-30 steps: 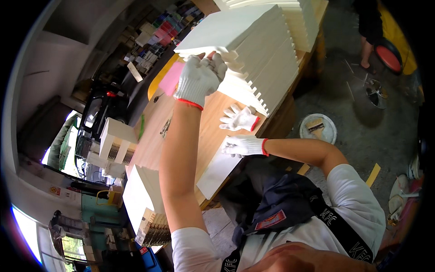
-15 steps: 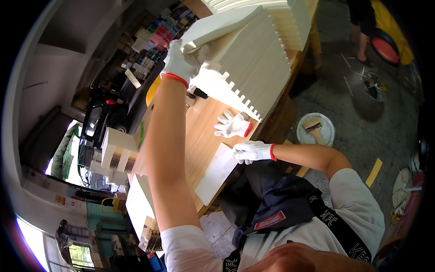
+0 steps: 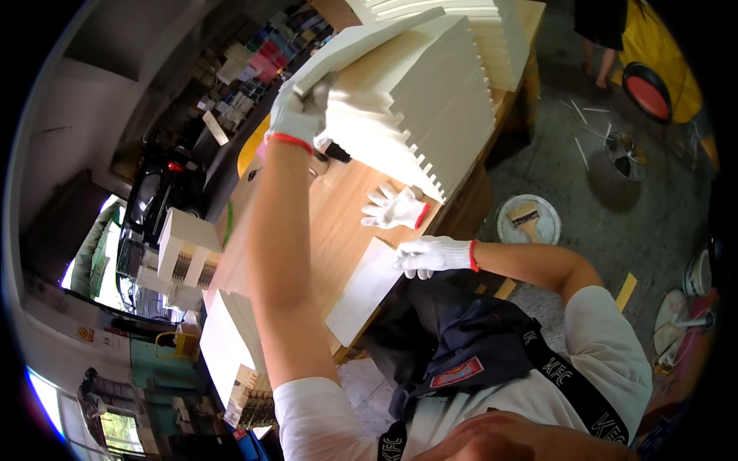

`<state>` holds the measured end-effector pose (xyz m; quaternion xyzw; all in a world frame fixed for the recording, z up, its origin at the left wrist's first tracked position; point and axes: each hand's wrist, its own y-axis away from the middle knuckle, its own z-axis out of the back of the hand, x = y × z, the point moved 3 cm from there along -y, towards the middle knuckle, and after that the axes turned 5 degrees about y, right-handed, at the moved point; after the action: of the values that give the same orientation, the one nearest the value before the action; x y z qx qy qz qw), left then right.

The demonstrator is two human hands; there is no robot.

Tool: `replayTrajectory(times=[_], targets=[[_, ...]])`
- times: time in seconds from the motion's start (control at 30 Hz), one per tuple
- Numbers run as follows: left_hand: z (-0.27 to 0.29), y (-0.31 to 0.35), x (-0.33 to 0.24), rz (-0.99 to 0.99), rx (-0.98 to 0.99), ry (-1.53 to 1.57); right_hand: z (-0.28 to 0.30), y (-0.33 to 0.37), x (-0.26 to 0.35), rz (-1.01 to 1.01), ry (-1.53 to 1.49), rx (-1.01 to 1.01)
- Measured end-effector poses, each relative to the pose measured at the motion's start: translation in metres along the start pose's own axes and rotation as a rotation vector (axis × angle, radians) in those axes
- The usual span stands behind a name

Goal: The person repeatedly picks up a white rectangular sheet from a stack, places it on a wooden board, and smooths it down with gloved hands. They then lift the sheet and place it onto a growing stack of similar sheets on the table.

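Observation:
My left hand (image 3: 295,115), in a white knit glove with a red cuff, reaches to the far end of the wooden table and closes on the near end of a pale panel (image 3: 367,48). This panel lies tilted on top of a stack of similar pale panels (image 3: 450,96), whose ends have comb-like notches. My right hand (image 3: 437,255), gloved the same way, is at the table's front edge, beside the corner of a flat white board (image 3: 360,296). Its fingers are curled together, and what they hold, if anything, is hidden. A loose white glove (image 3: 394,207) lies just beyond it.
More notched panels (image 3: 492,46) stand behind the stack. Pale blocks of panels (image 3: 231,342) sit at the table's left side. On the floor at right are a white bucket (image 3: 557,219) with a brush (image 3: 526,219) on it and a red-seated stool (image 3: 648,92). Another person's legs (image 3: 603,61) show beyond.
My left hand has come slightly nearer and to the left, and the panel in it now tilts more. My right hand stays almost still. The view has shifted a little.

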<state>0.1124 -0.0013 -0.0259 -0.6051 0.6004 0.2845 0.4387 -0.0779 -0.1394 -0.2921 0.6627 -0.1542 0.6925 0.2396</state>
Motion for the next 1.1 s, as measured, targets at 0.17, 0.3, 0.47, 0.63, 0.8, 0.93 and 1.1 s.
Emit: replayTrajectory(times=[0.17, 0.3, 0.47, 0.63, 0.8, 0.93, 1.1], targets=[[0.105, 0.07, -0.04, 0.085, 0.033, 0.031, 0.03, -0.028, -0.029, 0.132, -0.337, -0.045], [0.176, 0.193, -0.041, -0.001, -0.425, -0.26, 0.048, -0.071, 0.023, 0.161, -1.043, -0.025], [0.256, 0.312, 0.009, -0.009, -0.472, -0.316, 0.066, -0.11, 0.044, -0.02, -0.57, -0.053], [0.34, 0.393, 0.089, 0.217, -0.78, -0.196, 0.026, -0.161, 0.026, -0.282, 0.446, -0.339], [0.308, 0.387, 0.101, 0.185, -0.712, -0.211, 0.034, -0.166, -0.003, -0.127, 0.982, -0.24], [0.334, 0.395, 0.111, 0.127, -0.676, -0.26, 0.026, -0.173, -0.001, -0.148, 1.255, -0.182], [0.29, 0.379, 0.084, 0.492, -0.831, -0.963, 0.034, -0.172, -0.025, -0.097, 1.432, -0.264]])
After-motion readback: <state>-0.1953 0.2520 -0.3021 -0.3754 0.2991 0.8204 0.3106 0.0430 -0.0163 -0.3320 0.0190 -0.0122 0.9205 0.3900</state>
